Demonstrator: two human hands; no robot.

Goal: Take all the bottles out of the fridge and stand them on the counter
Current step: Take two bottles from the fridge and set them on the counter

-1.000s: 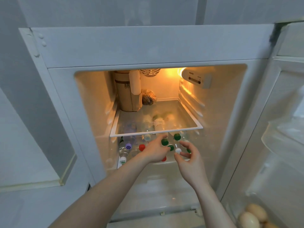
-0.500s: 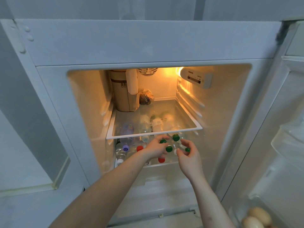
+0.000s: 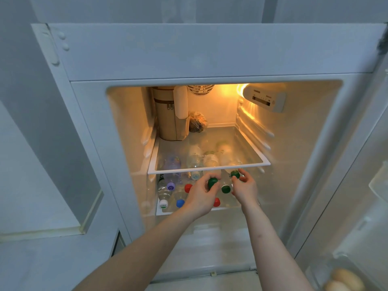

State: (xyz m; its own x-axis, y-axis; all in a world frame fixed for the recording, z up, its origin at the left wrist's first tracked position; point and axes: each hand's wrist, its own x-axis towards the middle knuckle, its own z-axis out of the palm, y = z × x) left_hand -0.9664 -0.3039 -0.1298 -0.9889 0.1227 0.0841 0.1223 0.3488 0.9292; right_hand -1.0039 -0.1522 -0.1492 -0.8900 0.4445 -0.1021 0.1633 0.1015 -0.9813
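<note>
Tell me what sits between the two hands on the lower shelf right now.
In the head view, one green-capped bottle lies between the left hand and the right hand, its cap facing out.

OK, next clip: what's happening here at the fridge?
A person is reaching with both hands into an open fridge, under the glass shelf, where bottles lie stacked on their sides, caps outward. The left hand grips a green-capped bottle; the right hand pinches another green cap. Red, blue and white caps show more bottles lying inside.
</note>
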